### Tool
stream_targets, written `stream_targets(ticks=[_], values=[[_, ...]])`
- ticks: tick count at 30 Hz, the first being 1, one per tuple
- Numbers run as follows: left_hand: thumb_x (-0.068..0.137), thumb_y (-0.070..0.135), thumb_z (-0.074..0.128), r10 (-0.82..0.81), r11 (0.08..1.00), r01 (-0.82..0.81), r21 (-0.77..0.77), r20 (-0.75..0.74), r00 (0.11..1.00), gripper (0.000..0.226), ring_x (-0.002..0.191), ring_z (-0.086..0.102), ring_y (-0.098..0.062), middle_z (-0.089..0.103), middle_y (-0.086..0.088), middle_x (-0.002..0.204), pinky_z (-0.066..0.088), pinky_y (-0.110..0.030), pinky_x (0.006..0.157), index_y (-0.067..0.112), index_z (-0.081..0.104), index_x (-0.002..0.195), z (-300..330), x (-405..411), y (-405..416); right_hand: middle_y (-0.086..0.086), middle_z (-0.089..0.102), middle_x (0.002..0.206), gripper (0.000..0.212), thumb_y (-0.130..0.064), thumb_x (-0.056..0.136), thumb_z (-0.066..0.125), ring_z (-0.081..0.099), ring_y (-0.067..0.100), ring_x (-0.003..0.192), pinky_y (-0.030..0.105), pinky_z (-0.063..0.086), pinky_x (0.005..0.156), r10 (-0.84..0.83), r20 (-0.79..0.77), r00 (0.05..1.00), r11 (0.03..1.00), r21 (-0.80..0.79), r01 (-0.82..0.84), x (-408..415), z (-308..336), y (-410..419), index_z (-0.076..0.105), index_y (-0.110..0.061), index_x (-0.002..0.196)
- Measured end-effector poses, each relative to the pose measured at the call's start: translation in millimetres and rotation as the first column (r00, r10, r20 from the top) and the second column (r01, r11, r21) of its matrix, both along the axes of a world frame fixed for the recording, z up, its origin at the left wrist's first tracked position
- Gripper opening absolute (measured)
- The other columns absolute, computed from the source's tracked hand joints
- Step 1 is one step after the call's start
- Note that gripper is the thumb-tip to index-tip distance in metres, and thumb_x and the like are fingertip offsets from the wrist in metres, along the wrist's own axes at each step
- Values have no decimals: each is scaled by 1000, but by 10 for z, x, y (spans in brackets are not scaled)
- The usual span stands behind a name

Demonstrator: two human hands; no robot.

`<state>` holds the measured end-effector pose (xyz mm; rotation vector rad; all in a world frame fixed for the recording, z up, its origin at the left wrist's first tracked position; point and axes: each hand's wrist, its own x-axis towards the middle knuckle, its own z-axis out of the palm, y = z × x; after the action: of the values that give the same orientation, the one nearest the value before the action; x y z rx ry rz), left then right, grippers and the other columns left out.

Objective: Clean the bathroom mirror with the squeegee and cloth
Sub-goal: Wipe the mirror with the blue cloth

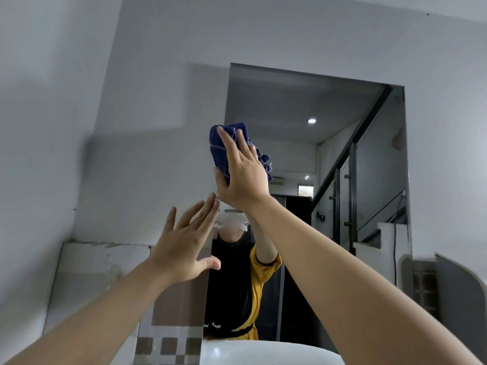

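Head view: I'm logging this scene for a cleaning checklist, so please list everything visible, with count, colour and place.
mirror: one, frameless, on the wall, centre right
cloth: one, dark blue, against the mirror's upper left
wall: pale grey, around the mirror
sink: one, white, bottom centre under the mirror
tiled panel: one, brown and white checks, lower left
squeegee: none in view
right hand: pressing the cloth to the mirror
left hand: open, fingers spread, at the mirror's left edge

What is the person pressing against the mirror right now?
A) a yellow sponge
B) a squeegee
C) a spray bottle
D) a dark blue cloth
D: the right hand presses a bunched dark blue cloth against the upper left part of the mirror, while the left hand is open and holds nothing.
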<state>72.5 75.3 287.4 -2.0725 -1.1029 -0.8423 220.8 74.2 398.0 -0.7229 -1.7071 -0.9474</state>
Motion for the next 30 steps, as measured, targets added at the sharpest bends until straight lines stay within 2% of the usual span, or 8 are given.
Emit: stream_targets(ticks=[2,3,6,8,16,20,26,30], values=[[73,67,58,-7,1000,7,1,10,1000,111,144,-7,-20,-19,3,156,14,-64,112,25,-15,147,-78,7,-19,11,37,152,69,-21,88,57,20,32,145,48,20,116,-38,129,991,999,-4,39,141,-78,-5,25,-16,149],[73,68,57,-4,1000,4,-15,10,1000,111,144,-8,-21,-21,3,155,14,-64,112,28,-18,145,-99,11,-33,11,38,152,69,-23,89,56,19,31,146,47,19,117,-60,180,982,998,-1,62,227,-117,-6,24,-16,150],[67,76,54,34,993,-34,-115,2,999,124,139,-27,-17,-40,8,147,-2,-59,113,31,-39,135,-146,51,-67,11,37,152,70,-25,89,57,20,29,145,43,16,117,-105,239,965,994,7,106,543,-194,-27,23,-17,149],[61,75,61,36,980,-31,-199,22,999,134,136,-33,-17,-46,12,143,-3,-58,111,31,-43,132,-152,92,-84,13,39,150,71,-26,89,59,24,30,144,45,18,116,-125,214,969,992,22,124,784,-222,-79,23,-16,149],[56,69,70,58,951,-36,-307,64,996,142,136,-34,-19,-45,13,143,3,-61,111,32,-45,130,-151,163,-110,18,41,148,68,-27,89,57,35,39,138,57,27,113,-220,-43,975,975,10,221,1858,-284,-273,24,-13,147],[57,65,73,86,946,-54,-320,86,993,142,137,-31,-16,-44,13,143,3,-60,112,35,-47,128,-155,191,-144,23,44,143,67,-26,89,54,47,47,125,64,43,98,-220,-195,956,972,38,232,2325,-321,-315,23,-12,146],[56,67,73,160,940,-121,-318,99,982,143,138,-26,-14,-41,13,144,7,-57,113,36,-48,126,-163,233,-166,17,39,147,74,-29,89,56,51,37,121,55,51,88,-196,-424,884,975,15,223,2786,-423,-332,13,-21,149],[59,66,72,196,936,-156,-316,97,976,142,137,-26,-12,-41,11,144,7,-55,114,34,-50,124,-170,270,-218,13,35,150,76,-28,88,55,48,33,119,47,47,92,-159,-598,785,980,-1,198,2717,-530,-268,10,-24,149]])
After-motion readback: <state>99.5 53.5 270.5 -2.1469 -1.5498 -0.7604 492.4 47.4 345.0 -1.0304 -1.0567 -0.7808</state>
